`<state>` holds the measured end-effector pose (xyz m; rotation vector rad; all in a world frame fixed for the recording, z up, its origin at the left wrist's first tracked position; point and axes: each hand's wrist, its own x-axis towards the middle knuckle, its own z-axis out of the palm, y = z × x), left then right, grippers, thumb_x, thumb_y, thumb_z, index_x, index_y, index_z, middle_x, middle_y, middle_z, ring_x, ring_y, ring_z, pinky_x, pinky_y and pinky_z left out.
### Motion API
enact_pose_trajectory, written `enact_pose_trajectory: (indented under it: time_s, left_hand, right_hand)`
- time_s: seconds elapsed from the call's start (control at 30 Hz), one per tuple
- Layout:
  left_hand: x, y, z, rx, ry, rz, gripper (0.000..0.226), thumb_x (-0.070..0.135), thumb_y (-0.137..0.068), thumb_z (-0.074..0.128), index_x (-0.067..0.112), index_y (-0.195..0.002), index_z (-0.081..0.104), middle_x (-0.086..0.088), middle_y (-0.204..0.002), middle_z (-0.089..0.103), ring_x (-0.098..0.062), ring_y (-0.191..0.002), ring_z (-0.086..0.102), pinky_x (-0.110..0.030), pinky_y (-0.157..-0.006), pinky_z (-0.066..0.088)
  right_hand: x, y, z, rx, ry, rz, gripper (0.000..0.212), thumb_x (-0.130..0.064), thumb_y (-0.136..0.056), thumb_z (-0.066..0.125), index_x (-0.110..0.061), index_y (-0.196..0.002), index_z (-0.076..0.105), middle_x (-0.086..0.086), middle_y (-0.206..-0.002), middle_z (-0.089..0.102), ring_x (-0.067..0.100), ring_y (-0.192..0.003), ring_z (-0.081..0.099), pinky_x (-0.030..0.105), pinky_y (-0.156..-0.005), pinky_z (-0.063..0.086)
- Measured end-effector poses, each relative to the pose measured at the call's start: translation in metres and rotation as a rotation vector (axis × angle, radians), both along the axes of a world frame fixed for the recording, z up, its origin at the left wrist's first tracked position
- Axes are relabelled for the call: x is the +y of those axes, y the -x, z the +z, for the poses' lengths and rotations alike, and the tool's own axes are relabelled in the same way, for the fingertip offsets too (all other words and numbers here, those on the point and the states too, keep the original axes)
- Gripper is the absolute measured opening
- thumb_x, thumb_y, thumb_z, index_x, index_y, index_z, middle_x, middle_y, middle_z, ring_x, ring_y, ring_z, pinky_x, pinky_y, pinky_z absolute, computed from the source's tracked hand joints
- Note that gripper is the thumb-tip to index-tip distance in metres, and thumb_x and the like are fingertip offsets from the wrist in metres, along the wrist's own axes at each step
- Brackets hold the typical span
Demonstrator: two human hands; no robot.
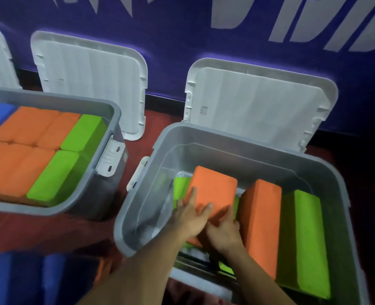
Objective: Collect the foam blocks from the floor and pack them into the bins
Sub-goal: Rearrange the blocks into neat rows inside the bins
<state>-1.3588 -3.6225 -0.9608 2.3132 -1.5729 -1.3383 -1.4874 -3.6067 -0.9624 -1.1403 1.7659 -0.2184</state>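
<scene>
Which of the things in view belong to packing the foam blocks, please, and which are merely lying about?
Job: tilted orange foam block, pressed by left hand and right hand; part-filled grey plastic bin; full grey plastic bin; upright orange foam block; green foam block.
Lying about: white plastic lids leaning on purple banner.

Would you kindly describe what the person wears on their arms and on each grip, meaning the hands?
Nothing worn shows. The left grip and right grip are ungloved, with no ring that I can make out in the slight blur. Both forearms are bare to the frame's edge: no sleeve, watch or band.
</scene>
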Motion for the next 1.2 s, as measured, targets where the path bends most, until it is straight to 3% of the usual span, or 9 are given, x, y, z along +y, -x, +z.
enact_pose_trajectory:
  time_s: [0.13, 0.27, 0.37, 0.43, 0.6, 0.73, 0.93, 1.1, 1.2]
  left_hand:
    - [0.009, -0.003, 0.028, -0.053, 0.08, 0.029, 0.075, 0.08, -0.09, 0.029, 0.056, -0.153, -0.004, -0.017, -0.153, 0.019, -0.038, -0.14, 0.035, -0.051, -0.116, 0.031]
    - [0.02, -0.012, 0.094, -0.157, 0.363, -0.019, 0.074, 0.075, -0.094, 0.029, 0.048, -0.157, 0.001, -0.013, -0.147, 0.021, -0.039, -0.135, 0.037, -0.047, -0.106, 0.039]
    - [0.035, -0.03, 0.151, -0.184, 0.507, -0.038, 0.074, 0.072, -0.095, 0.031, 0.047, -0.158, 0.002, -0.014, -0.157, 0.011, -0.042, -0.137, 0.035, -0.05, -0.108, 0.038]
    - [0.06, -0.054, 0.189, -0.232, 0.588, -0.016, 0.075, 0.073, -0.094, 0.031, 0.047, -0.158, 0.003, -0.016, -0.153, 0.022, -0.043, -0.132, 0.041, -0.05, -0.108, 0.038]
    - [0.162, -0.132, 0.249, -0.38, 0.655, 0.128, 0.079, 0.077, -0.088, 0.023, 0.043, -0.159, 0.014, -0.015, -0.133, 0.032, -0.04, -0.125, 0.042, -0.049, -0.104, 0.041]
    - [0.24, -0.184, 0.252, -0.364, 0.512, 0.245, 0.077, 0.077, -0.09, 0.026, 0.044, -0.159, 0.012, -0.015, -0.138, 0.026, -0.041, -0.133, 0.04, -0.049, -0.109, 0.038]
    - [0.326, -0.225, 0.233, -0.392, 0.397, 0.375, 0.077, 0.077, -0.091, 0.028, 0.044, -0.159, 0.012, -0.012, -0.13, 0.029, -0.042, -0.127, 0.046, -0.046, -0.108, 0.039]
    - [0.335, -0.227, 0.24, -0.499, 0.426, 0.376, 0.078, 0.079, -0.091, 0.019, 0.039, -0.159, 0.019, -0.018, -0.16, 0.017, -0.034, -0.148, 0.024, -0.049, -0.118, 0.02]
    - [0.318, -0.206, 0.254, -0.528, 0.63, 0.334, 0.089, 0.079, -0.084, 0.008, 0.034, -0.157, 0.03, -0.016, -0.163, 0.018, -0.03, -0.151, 0.017, -0.049, -0.121, 0.014]
  right_hand:
    - [0.006, 0.005, 0.026, -0.053, 0.189, -0.081, 0.086, -0.044, -0.093, 0.065, -0.026, -0.161, 0.017, 0.014, -0.14, 0.032, 0.031, -0.128, 0.048, 0.027, -0.109, 0.034]
    - [0.012, -0.003, 0.081, -0.072, 0.451, -0.088, 0.082, -0.042, -0.095, 0.066, -0.028, -0.162, 0.021, 0.01, -0.154, 0.031, 0.017, -0.144, 0.03, 0.016, -0.11, 0.018]
    - [0.02, -0.021, 0.124, -0.104, 0.626, -0.084, 0.081, -0.051, -0.094, 0.064, -0.031, -0.161, 0.024, 0.003, -0.156, 0.041, 0.015, -0.145, 0.034, 0.025, -0.116, 0.023]
    - [0.037, -0.043, 0.155, -0.168, 0.686, -0.064, 0.086, -0.063, -0.087, 0.061, -0.036, -0.159, 0.025, -0.002, -0.155, 0.044, 0.013, -0.143, 0.039, 0.035, -0.121, 0.029]
    - [0.115, -0.12, 0.206, -0.293, 0.748, 0.125, 0.089, -0.067, -0.082, 0.061, -0.034, -0.158, 0.03, -0.014, -0.151, 0.042, 0.002, -0.138, 0.042, 0.033, -0.118, 0.035]
    - [0.177, -0.174, 0.213, -0.306, 0.717, 0.294, 0.085, -0.061, -0.087, 0.064, -0.028, -0.158, 0.032, -0.002, -0.158, 0.042, 0.01, -0.142, 0.042, 0.034, -0.119, 0.033]
    - [0.244, -0.22, 0.198, -0.241, 0.6, 0.469, 0.083, -0.063, -0.087, 0.06, -0.038, -0.159, 0.026, 0.013, -0.144, 0.051, 0.025, -0.136, 0.048, 0.036, -0.116, 0.036]
    - [0.25, -0.219, 0.214, -0.205, 0.633, 0.484, 0.068, -0.058, -0.094, 0.053, -0.033, -0.155, 0.037, 0.01, -0.145, 0.054, 0.027, -0.138, 0.045, 0.039, -0.118, 0.033]
    - [0.237, -0.189, 0.233, -0.182, 0.687, 0.447, 0.061, -0.053, -0.096, 0.056, -0.031, -0.152, 0.043, 0.003, -0.14, 0.058, 0.019, -0.133, 0.05, 0.027, -0.111, 0.035]
